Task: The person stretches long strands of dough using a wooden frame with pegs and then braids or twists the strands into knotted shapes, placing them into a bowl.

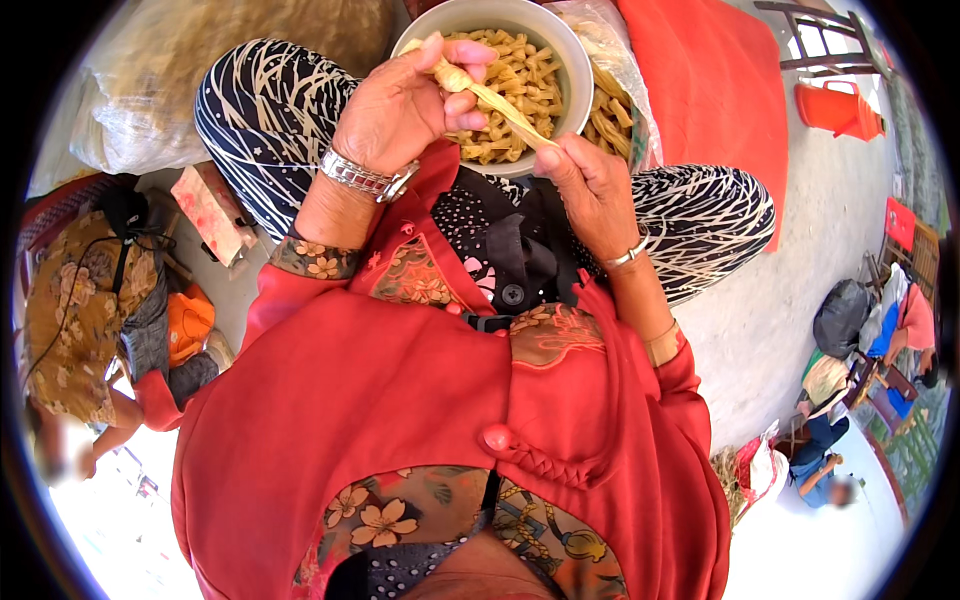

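A pale yellow, soft-looking strip (507, 110) with a thick knot near one end stretches between my two hands over the bowl. My left hand (400, 105) is closed around the knotted end, its fingers curled up. Thumb and fingers of my right hand (592, 190) pinch the thin, flat end of the strip. Beneath them, a large whitish bowl (578, 75) sits between my knees, filled with many knotted yellow-brown pieces (510, 60). What the strip is made of, I cannot tell.
A clear plastic bag (645, 95) with similar brown strips (607, 122) lies right of the bowl, beside a red cloth (710, 90). A bulky sack (150, 110) stands left. Farther right are an orange-red bucket (835, 110) and a wooden chair (830, 35). Other people sit at both sides.
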`<state>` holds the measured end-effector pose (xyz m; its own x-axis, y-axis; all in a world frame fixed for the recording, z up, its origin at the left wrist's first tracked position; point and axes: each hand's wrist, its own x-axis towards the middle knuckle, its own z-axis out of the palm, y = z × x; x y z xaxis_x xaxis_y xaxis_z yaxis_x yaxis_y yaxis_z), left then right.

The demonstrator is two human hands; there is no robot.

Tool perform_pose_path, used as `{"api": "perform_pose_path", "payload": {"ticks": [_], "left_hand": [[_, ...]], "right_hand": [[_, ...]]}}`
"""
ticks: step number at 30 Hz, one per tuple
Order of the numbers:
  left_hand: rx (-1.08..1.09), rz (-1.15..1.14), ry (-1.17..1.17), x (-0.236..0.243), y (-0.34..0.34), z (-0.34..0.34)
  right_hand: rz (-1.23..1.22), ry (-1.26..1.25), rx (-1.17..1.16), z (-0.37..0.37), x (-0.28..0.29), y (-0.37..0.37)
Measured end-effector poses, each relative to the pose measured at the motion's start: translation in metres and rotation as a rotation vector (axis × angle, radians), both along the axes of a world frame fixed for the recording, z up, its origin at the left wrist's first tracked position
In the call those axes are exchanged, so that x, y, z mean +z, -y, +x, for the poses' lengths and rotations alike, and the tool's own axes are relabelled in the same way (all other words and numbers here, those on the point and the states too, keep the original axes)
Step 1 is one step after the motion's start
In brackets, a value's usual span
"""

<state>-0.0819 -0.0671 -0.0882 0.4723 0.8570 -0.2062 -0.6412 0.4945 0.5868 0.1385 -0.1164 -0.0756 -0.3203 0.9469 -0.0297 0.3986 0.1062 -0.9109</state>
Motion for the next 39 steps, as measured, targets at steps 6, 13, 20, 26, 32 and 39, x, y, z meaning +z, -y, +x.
{"api": "perform_pose_path", "payload": {"ticks": [6,13,20,26,32,39], "left_hand": [[0.007,0.029,-0.551,-0.003,0.004,0.012],[0.009,0.026,-0.527,-0.002,0.005,0.014],[0.185,-0.005,-0.464,0.010,0.007,0.008],[0.309,0.045,-0.439,0.035,-0.013,0.005],[0.389,0.310,-0.451,0.075,-0.087,0.015],[0.475,0.429,-0.474,0.089,-0.171,0.014]], "right_hand": [[-0.005,-0.042,-0.044,0.003,-0.022,0.002],[-0.349,-0.076,-0.054,-0.001,-0.019,0.000],[-0.024,-0.087,0.040,-0.010,-0.009,-0.011],[0.148,0.036,0.092,-0.005,0.025,-0.041],[0.557,0.164,-0.048,-0.002,0.069,-0.128],[0.715,0.242,-0.173,-0.013,0.076,-0.221]]}}
